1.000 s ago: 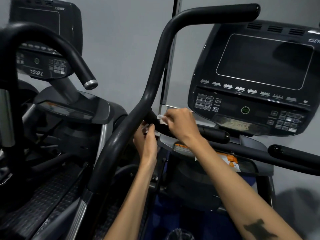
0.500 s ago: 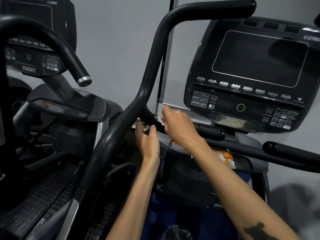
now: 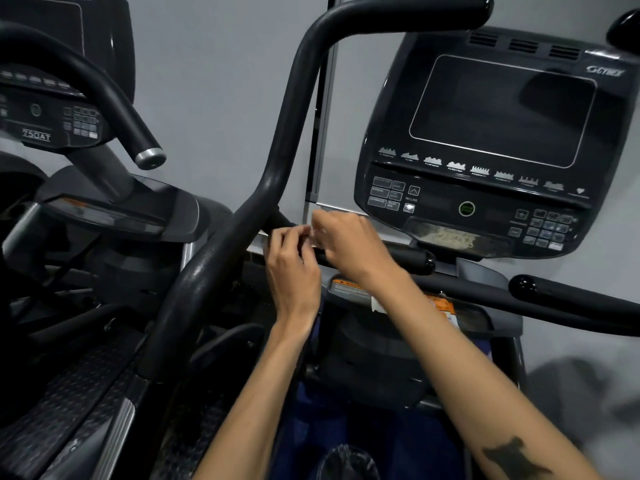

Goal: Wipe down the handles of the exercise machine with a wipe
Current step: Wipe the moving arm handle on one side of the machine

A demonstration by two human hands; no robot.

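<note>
here, in the head view, both hands meet at the short handle (image 3: 408,259) just below the console (image 3: 485,143). the right hand (image 3: 349,245) and left hand (image 3: 292,268) pinch a small white wipe (image 3: 316,233) between curled fingers (image 3: 301,233), right at the bar. the wipe looks thin, limp and light, best bunched and wrapped round the grip. the handle is stiff, its long axis running left to right, free end pointing right.
</note>
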